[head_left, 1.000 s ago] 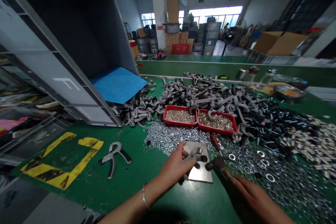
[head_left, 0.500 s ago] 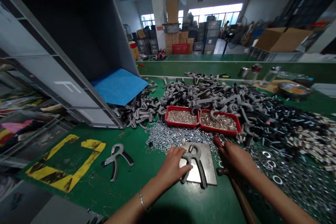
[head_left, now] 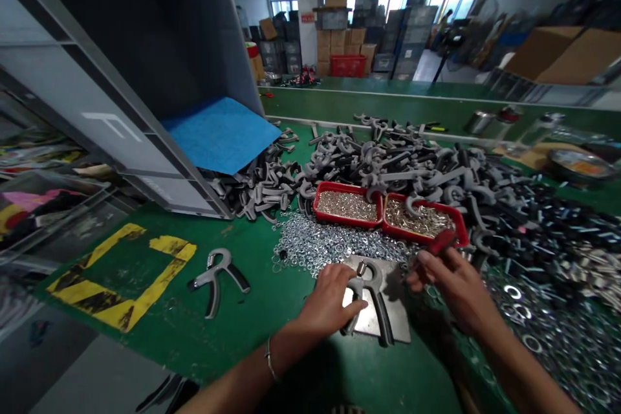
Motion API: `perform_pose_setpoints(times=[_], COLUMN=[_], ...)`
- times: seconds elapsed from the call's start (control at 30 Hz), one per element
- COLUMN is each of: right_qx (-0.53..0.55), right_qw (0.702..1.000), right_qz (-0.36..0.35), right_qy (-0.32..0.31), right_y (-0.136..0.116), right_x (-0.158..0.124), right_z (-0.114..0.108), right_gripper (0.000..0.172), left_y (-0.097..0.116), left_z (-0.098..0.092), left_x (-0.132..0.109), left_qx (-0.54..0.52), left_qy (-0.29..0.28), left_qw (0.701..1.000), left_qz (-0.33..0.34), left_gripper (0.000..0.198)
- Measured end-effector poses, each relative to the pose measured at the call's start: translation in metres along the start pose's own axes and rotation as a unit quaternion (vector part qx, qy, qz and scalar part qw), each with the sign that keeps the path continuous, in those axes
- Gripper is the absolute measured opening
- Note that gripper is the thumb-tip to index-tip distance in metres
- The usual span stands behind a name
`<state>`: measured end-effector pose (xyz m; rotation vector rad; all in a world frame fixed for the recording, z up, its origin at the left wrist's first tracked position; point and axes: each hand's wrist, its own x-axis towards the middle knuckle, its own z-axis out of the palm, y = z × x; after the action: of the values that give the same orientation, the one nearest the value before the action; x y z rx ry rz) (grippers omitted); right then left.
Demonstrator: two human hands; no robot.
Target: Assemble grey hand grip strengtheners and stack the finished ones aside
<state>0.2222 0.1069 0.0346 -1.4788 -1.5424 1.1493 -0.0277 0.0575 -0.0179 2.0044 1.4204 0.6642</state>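
My left hand (head_left: pixel 330 301) presses on a grey hand gripper (head_left: pixel 371 291) that lies on a small metal plate (head_left: pixel 395 320) on the green table. Its fingers curl over the gripper's left arm. My right hand (head_left: pixel 453 288) hovers just right of the plate with its fingers closed on a red-handled tool (head_left: pixel 439 242), lifted off the table. A second assembled hand gripper (head_left: pixel 218 278) lies alone further left. Two red trays (head_left: pixel 388 210) of small metal parts sit just beyond the plate, with a spread of silver washers (head_left: pixel 315 242) in front.
A large grey crate (head_left: pixel 121 90) lies tipped on its side at the left, spilling grey handle parts (head_left: pixel 388 162) over a blue sheet (head_left: pixel 220 132). Black and silver parts cover the right side. Yellow tape (head_left: pixel 121 275) marks the near left. Cardboard boxes and crates stand far behind.
My right hand let go of the wooden-handled hammer, reached to the red-handled tool by the trays and lifted it. My left hand turned the gripper on the plate and still holds it.
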Motion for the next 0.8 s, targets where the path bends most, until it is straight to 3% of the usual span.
perform_pose_setpoints(times=[0.1, 0.23, 0.53, 0.73, 0.8], right_qx=[0.151, 0.164, 0.117, -0.117, -0.09], right_qw=[0.988, 0.986, 0.993, 0.992, 0.994], right_qz=[0.015, 0.006, 0.013, -0.045, -0.049], right_qy=[0.017, 0.02, 0.032, 0.003, -0.026], right_y=[-0.001, 0.015, 0.02, 0.012, 0.002], right_x=[-0.009, -0.012, -0.011, -0.015, -0.008], right_z=[0.042, 0.075, 0.075, 0.076, 0.076], right_gripper=[0.028, 0.026, 0.025, 0.025, 0.026], left_y=[-0.002, -0.003, -0.005, -0.004, 0.0], left_z=[0.001, 0.0, 0.004, 0.005, 0.003], left_x=[0.002, 0.003, 0.003, 0.004, 0.005], left_qx=[0.003, 0.008, 0.001, 0.013, 0.025], left_qy=[-0.001, -0.011, 0.001, -0.005, -0.016], left_qw=[1.0, 1.0, 1.0, 1.0, 1.0], left_qz=[-0.001, -0.002, 0.005, 0.004, -0.004], left_gripper=[0.041, 0.043, 0.043, 0.043, 0.042])
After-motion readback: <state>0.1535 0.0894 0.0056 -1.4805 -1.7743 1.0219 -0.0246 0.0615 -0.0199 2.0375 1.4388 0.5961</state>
